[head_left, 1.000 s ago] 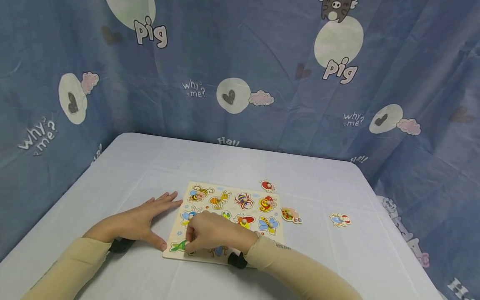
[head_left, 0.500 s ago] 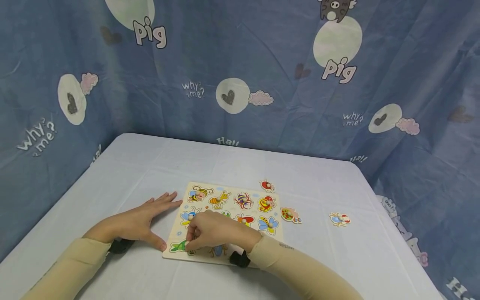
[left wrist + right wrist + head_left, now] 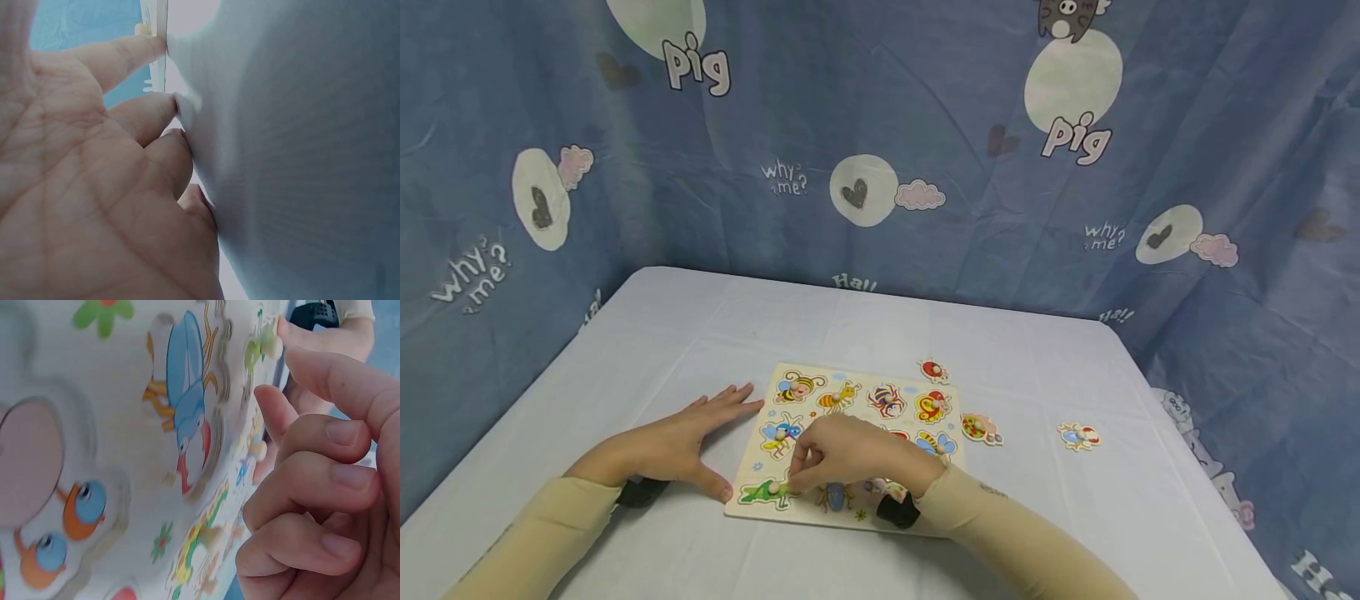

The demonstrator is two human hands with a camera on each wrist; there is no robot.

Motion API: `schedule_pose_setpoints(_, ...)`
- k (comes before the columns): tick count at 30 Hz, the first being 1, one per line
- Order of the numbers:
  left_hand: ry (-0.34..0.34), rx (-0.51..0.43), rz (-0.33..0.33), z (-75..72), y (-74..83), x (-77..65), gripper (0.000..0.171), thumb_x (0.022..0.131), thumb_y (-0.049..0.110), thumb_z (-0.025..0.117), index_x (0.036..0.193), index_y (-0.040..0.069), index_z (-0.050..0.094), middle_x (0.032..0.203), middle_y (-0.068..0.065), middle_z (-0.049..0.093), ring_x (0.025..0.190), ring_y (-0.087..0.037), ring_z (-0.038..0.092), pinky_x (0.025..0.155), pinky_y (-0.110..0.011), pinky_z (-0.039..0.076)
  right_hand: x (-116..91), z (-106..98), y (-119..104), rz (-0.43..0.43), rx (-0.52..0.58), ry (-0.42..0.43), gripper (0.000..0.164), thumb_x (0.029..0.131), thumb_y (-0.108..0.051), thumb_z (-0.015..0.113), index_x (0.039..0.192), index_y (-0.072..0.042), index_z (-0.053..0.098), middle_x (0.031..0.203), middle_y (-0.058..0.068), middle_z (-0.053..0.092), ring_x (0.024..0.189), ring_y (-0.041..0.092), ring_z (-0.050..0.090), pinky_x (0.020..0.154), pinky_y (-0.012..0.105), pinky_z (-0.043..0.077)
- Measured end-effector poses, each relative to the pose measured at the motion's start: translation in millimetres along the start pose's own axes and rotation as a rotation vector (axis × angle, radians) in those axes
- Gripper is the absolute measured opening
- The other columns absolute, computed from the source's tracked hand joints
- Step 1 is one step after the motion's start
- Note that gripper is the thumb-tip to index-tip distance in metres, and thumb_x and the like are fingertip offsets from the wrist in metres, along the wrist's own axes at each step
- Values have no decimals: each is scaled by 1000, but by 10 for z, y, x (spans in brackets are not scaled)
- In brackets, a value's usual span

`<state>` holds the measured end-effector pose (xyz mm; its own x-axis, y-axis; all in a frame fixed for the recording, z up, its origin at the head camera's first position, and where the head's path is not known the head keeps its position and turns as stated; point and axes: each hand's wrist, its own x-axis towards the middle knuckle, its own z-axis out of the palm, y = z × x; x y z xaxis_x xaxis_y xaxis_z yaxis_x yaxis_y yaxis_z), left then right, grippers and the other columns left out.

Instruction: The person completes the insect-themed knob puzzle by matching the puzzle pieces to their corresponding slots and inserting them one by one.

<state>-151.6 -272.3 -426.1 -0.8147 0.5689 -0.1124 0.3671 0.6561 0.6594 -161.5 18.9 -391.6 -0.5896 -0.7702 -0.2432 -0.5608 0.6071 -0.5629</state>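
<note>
Left hand (image 3: 677, 442) spread wide, thumb at the puzzle board's (image 3: 808, 514) left edge, while the right hand (image 3: 850, 454) arches over, fingers loosely curled, thumb and index parted, gripping nothing, beside the grasshopper piece (image 3: 763, 492) at the board's near-left corner.

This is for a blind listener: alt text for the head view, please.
A person's right hand is over a bug puzzle board, beside the green grasshopper piece; the left hand spreads along its left edge. Three loose pieces lie outside it on a white-covered table before a blue printed curtain.
</note>
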Motion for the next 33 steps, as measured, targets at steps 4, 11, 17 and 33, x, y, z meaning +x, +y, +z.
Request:
schedule_pose_setpoints(4,-1,9,-7,1,21,-2,123,67,51,99,167,12,39,179,-26,13,164,-58,5,126,-82,3,-57,-36,59,-7,36,12,10,100,-31,78,94,-24,76,61,-14,54,52,0,44,51,16,38)
schedule_pose_setpoints(11,-1,16,-17,1,48,-7,123,67,51,99,167,13,38,179,-26,13,163,-58,5,126,-82,3,-140,-114,173,4,77,37,9,101,-30,76,96,-23,77,57,-12,51,48,1,39,50,17,34)
schedule_pose_setpoints(17,2,15,-21,4,44,-3,124,66,51,100,167,13,39,179,-26,13,164,-57,5,126,-82,4,-227,-232,301,12,119,68,11,100,-30,78,97,-20,78,56,-8,52,48,4,40,51,17,34)
schedule_pose_setpoints(33,11,23,-27,13,42,5,124,64,52,100,166,15,40,179,-24,15,164,-55,6,127,-80,5,-631,-556,658,108,178,203,14,102,-31,75,101,-18,78,62,-3,50,57,8,40,57,21,35)
